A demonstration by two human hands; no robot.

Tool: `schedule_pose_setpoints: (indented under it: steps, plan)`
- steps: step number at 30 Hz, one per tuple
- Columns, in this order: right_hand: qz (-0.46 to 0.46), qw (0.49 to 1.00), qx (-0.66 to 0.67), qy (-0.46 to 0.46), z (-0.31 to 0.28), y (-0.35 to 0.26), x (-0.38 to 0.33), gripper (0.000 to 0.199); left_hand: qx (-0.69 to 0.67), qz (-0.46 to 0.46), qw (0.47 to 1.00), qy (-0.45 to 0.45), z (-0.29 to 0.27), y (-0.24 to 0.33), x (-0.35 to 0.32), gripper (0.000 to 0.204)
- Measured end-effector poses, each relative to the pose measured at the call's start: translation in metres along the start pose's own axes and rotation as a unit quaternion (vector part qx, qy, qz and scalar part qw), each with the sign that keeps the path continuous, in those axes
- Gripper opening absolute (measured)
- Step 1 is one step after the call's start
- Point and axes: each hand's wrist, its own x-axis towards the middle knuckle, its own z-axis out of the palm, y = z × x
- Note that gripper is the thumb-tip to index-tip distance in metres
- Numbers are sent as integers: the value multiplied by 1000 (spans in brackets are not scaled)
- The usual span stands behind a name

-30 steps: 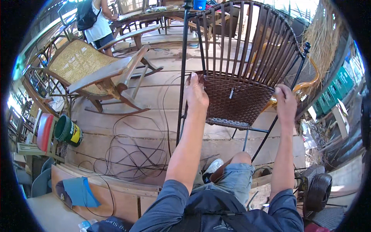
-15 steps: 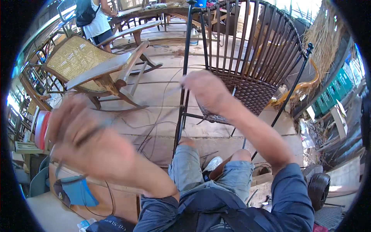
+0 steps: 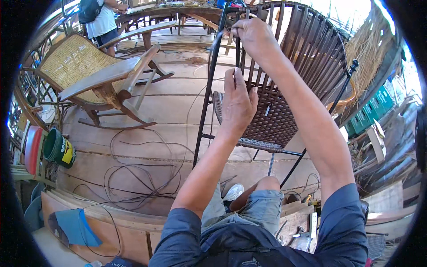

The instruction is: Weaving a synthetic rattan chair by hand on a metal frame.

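Observation:
In front of me stands a chair with a black metal frame (image 3: 209, 93), a dark woven seat (image 3: 262, 120) and a back of long brown strips (image 3: 307, 53). My right hand (image 3: 258, 40) is closed in a pinch on a thin dark weaving strand (image 3: 217, 41) by the upper left of the back; part of the strand is blurred. Lower down, my left hand (image 3: 238, 104) has its fingers stretched upward against a vertical dark strip, with the thumb apart. A short metal pin (image 3: 267, 109) sticks out of the weave near the seat.
Loose dark strands (image 3: 147, 182) lie coiled on the floor at left. A rocking chair (image 3: 100, 84) stands beyond, with a person (image 3: 100, 20) behind it. A green bucket (image 3: 60, 149), a wooden bench (image 3: 129, 231), hand tools (image 3: 302, 236) and green crates (image 3: 371, 111) surround me.
My left hand has swung from the far left to the chair back. My right hand has risen to the upper left of the back. The view has shifted slightly.

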Motion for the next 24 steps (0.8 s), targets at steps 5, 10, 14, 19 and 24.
schedule_pose_setpoints:
  steps: [5,10,14,19,24]
  plan:
    - [-22,988,33,148,4,7,-7,27,23,18,1000,1,5,-1,-1,56]
    - [28,986,-103,-129,-57,7,-70,28,38,14,999,1,-17,-2,-3,46]
    - [21,986,-30,-162,-69,12,-35,22,111,128,981,-90,-16,11,-1,49]
    - [5,996,-17,87,-53,0,-4,18,177,77,978,-85,3,19,-2,61]
    - [-140,921,258,256,-42,-13,-17,13,273,60,957,-78,10,19,2,63]
